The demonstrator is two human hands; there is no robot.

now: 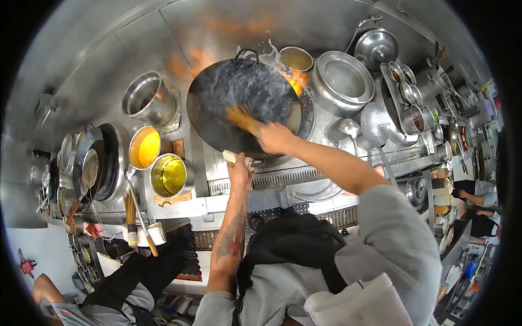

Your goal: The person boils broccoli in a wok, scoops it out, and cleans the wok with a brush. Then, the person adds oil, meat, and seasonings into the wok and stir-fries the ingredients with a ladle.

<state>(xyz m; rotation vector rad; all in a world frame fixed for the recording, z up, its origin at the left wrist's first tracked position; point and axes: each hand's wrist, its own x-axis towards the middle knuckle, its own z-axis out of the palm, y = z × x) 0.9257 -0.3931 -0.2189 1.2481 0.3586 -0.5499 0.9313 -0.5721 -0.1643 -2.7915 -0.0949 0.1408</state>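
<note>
A large black wok (pixel 212 117) sits on the stove, steam rising from it and flames showing at its right rear edge. My right hand (pixel 274 138) is closed around a bamboo brush (pixel 243 119), whose blurred bristles are over the inside of the wok. At the wok's near rim, my left hand (pixel 239 169) grips a folded pale cloth (pixel 232 157). The cloth hides the part of the rim or handle under it.
Left of the wok stand a steel pot (pixel 147 100) and pots of orange (pixel 145 148) and yellow liquid (pixel 169 175). A basin (pixel 345 81), ladle (pixel 348 127) and perforated skimmer (pixel 376 124) lie right. Another person (pixel 117 299) is at lower left.
</note>
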